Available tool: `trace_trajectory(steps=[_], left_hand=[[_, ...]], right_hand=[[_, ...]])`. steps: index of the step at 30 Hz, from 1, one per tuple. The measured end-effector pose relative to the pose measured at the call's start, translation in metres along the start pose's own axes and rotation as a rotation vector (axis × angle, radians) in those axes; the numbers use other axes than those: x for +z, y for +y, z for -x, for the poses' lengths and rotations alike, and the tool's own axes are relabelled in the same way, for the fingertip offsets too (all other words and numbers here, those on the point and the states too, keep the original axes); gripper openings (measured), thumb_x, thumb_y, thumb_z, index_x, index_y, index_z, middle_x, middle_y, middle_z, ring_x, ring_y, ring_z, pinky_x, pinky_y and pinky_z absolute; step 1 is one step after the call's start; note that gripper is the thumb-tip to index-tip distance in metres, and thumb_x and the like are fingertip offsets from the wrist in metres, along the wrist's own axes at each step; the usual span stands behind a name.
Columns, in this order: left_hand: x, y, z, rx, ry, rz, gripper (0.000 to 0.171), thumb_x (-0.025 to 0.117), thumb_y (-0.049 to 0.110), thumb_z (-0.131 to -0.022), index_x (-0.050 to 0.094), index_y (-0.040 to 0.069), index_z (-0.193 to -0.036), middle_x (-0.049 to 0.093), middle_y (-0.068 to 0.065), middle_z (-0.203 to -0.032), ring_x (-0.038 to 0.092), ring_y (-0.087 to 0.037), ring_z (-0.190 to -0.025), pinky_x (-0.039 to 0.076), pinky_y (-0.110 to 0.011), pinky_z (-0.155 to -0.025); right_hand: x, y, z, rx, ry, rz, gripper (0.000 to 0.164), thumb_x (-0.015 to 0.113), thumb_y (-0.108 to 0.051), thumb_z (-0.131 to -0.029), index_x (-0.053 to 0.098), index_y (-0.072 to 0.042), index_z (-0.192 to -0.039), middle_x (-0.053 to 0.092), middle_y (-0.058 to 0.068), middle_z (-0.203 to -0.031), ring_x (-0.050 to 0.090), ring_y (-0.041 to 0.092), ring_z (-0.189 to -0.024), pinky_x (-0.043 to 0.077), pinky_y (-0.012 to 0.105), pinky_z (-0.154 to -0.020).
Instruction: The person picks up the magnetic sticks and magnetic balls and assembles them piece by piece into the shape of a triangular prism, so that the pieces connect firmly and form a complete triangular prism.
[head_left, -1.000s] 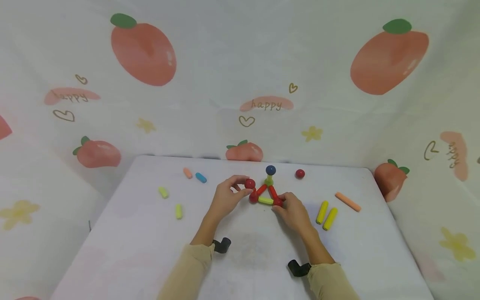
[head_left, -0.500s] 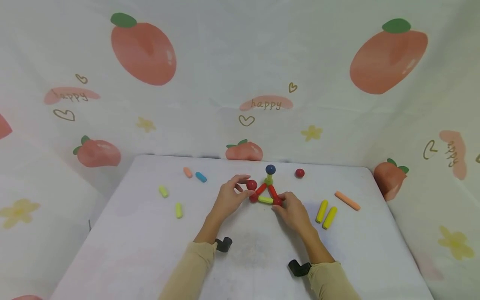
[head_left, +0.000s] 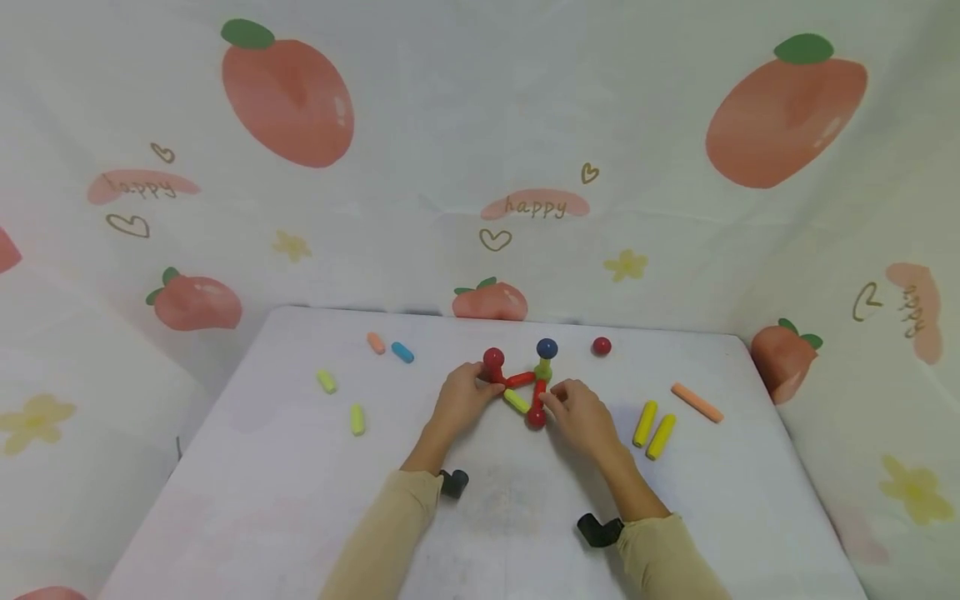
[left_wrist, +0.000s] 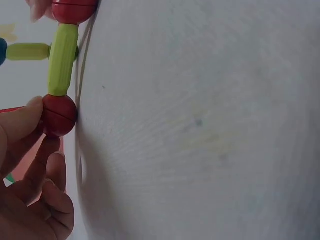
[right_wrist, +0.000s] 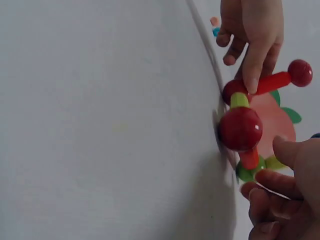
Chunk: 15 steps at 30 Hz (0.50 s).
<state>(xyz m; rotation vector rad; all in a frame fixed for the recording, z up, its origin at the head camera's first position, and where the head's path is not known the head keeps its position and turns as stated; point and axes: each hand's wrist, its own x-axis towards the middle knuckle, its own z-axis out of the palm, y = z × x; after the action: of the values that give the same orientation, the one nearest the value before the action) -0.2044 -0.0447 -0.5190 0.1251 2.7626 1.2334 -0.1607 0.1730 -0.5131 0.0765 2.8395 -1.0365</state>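
Note:
A triangle frame of balls and rods lies on the table between the hands. My left hand pinches its left red corner ball between thumb and fingers. From that corner a red rod rises to another red ball. A yellow-green rod leads to the front red ball. Red rods meet at a green ball at the back, under an upright rod topped by a blue ball. My right hand is beside the frame, its thumb and fingers apart around nothing in the right wrist view.
A loose red ball lies at the back. Two yellow rods and an orange rod are at the right. On the left lie short yellow-green rods, a blue rod and a peach rod.
The frame has turned clockwise, its front red ball swinging towards me. My right hand has let go of that ball. My left fingers have moved from the raised ball down to the corner ball.

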Motion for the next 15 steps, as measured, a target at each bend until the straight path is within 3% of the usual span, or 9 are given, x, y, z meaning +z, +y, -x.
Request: trace_trajectory(steps=[6,10,12,15], left_hand=[[-0.001,0.002,-0.001,0.011,0.015,-0.045,0.032,0.078,0.032,-0.091,0.072,0.01,-0.113,0.072,-0.005,-0.104,0.06,-0.018,-0.088,0.055,-0.035,-0.081],[-0.002,0.005,0.006,0.004,0.013,-0.051,0.031,0.079,0.031,-0.09,0.071,0.011,-0.112,0.073,-0.004,-0.104,0.063,-0.018,-0.09,0.057,-0.037,-0.084],[-0.002,0.006,0.011,-0.005,-0.035,-0.046,0.026,0.078,0.03,-0.09,0.071,0.014,-0.11,0.073,-0.001,-0.104,0.063,-0.017,-0.09,0.057,-0.037,-0.084],[-0.002,0.008,0.021,0.005,-0.174,-0.041,0.017,0.077,0.027,-0.091,0.072,0.019,-0.105,0.073,0.004,-0.101,0.063,-0.014,-0.09,0.057,-0.035,-0.085]], right_hand=[[-0.001,-0.004,-0.003,0.018,-0.076,0.015,0.064,0.078,-0.051,-0.085,0.059,-0.008,-0.128,0.065,0.006,-0.103,0.059,0.019,-0.085,0.052,0.031,-0.072],[-0.001,-0.003,-0.006,-0.007,-0.043,0.024,0.061,0.084,-0.042,-0.083,0.061,-0.008,-0.128,0.066,0.007,-0.105,0.06,0.021,-0.09,0.056,0.036,-0.078],[-0.003,-0.001,-0.01,-0.02,0.018,0.041,0.054,0.081,-0.035,-0.088,0.061,-0.007,-0.13,0.065,0.01,-0.112,0.062,0.024,-0.095,0.057,0.042,-0.085],[-0.004,0.004,-0.016,0.001,0.109,0.055,0.045,0.072,-0.029,-0.095,0.058,-0.007,-0.132,0.06,0.014,-0.12,0.064,0.028,-0.097,0.057,0.046,-0.09]])
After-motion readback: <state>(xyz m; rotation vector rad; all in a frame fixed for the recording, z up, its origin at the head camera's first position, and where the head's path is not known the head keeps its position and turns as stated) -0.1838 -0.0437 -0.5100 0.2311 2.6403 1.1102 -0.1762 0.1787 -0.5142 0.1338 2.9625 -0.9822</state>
